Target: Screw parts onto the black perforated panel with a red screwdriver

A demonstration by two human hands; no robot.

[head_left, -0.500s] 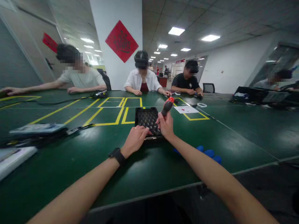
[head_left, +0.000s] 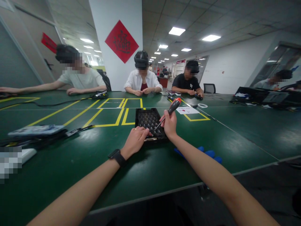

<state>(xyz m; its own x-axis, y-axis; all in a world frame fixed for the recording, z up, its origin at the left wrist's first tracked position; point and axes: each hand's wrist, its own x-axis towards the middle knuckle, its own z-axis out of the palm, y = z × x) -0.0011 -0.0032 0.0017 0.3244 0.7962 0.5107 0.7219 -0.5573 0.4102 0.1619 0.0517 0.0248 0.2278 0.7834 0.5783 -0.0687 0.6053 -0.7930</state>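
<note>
A shallow black tray-like case (head_left: 137, 116) with rows of small shiny parts inside lies in front of me on the green table. My left hand (head_left: 135, 139) rests on its near left corner. The fingers there are bent and close together over the rim; what they pinch, if anything, is too small to tell. My right hand (head_left: 169, 124) is closed around a screwdriver (head_left: 174, 106) with a black and red handle. Its thin shaft slants down to the left, the tip over the inside of the case near my left fingertips. Whether the tip touches anything cannot be seen.
Blue rounded objects (head_left: 210, 154) lie under my right forearm. A paper sheet (head_left: 187, 110) and a white ring (head_left: 202, 105) sit beyond to the right. Light-blue flat device (head_left: 37, 129) and cables lie left. Yellow tape (head_left: 105, 125) marks the table. Several people sit around it.
The screwdriver has tilted, its handle swinging right so that the shaft now shows. My right hand has shifted slightly right. The left hand stays at the corner. The person opposite has drawn their hands together.
</note>
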